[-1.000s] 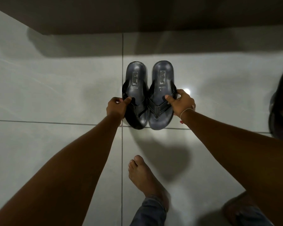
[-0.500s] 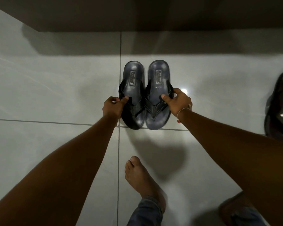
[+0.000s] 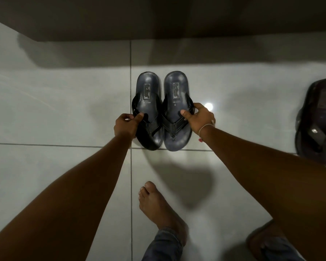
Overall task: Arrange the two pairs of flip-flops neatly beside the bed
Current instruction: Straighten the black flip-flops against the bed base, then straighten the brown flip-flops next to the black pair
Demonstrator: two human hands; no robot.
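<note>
Two dark blue-black flip-flops lie side by side on the pale tiled floor, heels toward the bed. My left hand (image 3: pixel 125 126) pinches the strap of the left flip-flop (image 3: pixel 148 102). My right hand (image 3: pixel 199 117) grips the strap and outer edge of the right flip-flop (image 3: pixel 176 97). The two soles almost touch. A darker flip-flop of the other pair (image 3: pixel 319 121) lies at the right edge of the view, partly cut off by the frame and by my right forearm.
The dark side of the bed (image 3: pixel 158 17) runs across the top, casting a shadow on the floor. My bare left foot (image 3: pixel 158 210) stands on the tiles below the pair; my right foot (image 3: pixel 265 240) shows at the bottom right.
The pair and both hands sit slightly farther left and up in view than a second ago; my grips on the straps are unchanged.
</note>
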